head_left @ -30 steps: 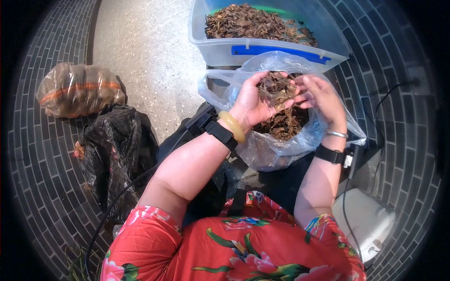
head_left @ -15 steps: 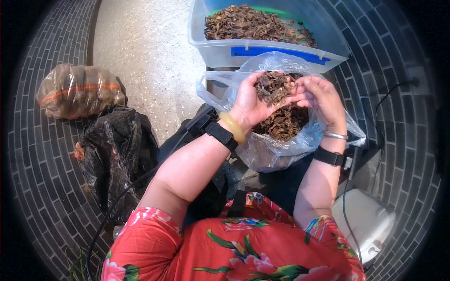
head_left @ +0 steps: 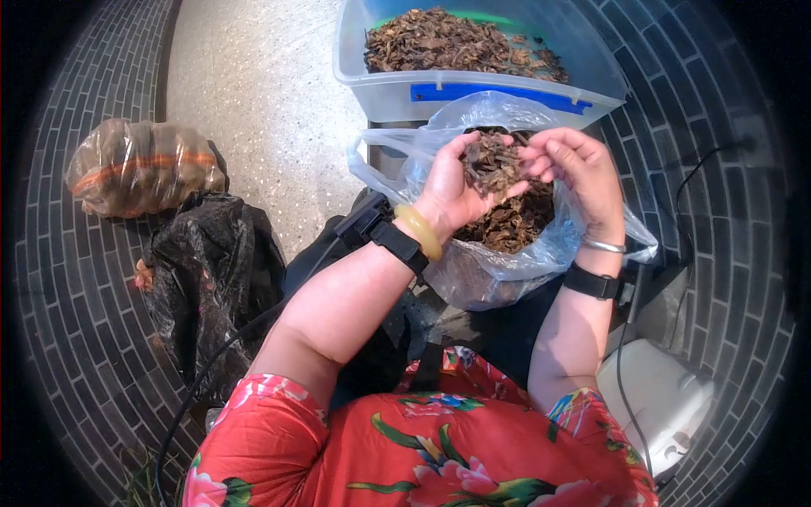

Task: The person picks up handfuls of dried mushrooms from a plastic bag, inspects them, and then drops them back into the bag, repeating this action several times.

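Note:
My left hand [head_left: 444,190] is cupped palm up over an open clear plastic bag [head_left: 486,283], bearing a small heap of dried, shrivelled brown pieces [head_left: 492,165]. Their exact kind is not clear. Beside the heap's right edge is my right hand [head_left: 585,176], its fingers curled in and the thumb near the index finger. Whatever sits between those fingertips is too small to make out. More of the same brown pieces [head_left: 517,220] fill the bag below both hands.
Behind the bag stands a clear plastic bin [head_left: 359,89] with a blue strip, holding more brown pieces [head_left: 448,44]. To the left lie a tied clear bag [head_left: 144,169] and a black plastic bag [head_left: 215,270]. A white container [head_left: 655,397] is at lower right.
My right hand's fingers have shifted slightly at the heap's edge. My left hand stays almost where it was, still bearing the brown pieces.

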